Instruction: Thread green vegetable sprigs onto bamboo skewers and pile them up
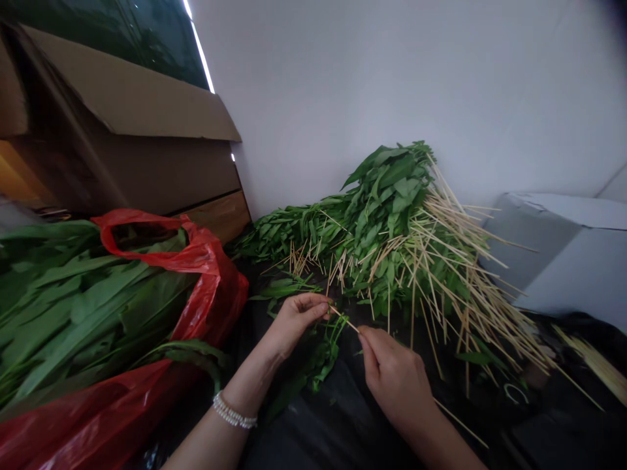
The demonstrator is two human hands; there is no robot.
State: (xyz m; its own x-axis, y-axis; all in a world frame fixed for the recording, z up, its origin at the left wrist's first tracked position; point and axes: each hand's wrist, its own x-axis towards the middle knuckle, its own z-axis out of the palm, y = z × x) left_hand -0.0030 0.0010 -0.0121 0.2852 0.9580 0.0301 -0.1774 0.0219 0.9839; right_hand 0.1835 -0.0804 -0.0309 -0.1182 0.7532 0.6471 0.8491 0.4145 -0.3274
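Note:
A thin wooden skewer (351, 324) runs between my two hands, with green leafy stems (324, 359) threaded on or hanging from it. My left hand (301, 320) pinches near the skewer's far tip, thumb against fingers. Closed around the lower part of the same skewer is my right hand (398, 372). The skewer's other end shows beyond my right wrist. Just past my hands lies a big heap of leafy greens (386, 183), with many skewers (460, 261) sticking out toward the right.
At left, a red plastic bag (210, 287) holds long green leaves (93, 307). Behind it stands an open cardboard box (161, 170). A white box (563, 248) sits at right, near a bundle of bare skewers (595, 362). Black plastic sheeting (313, 431) covers the surface.

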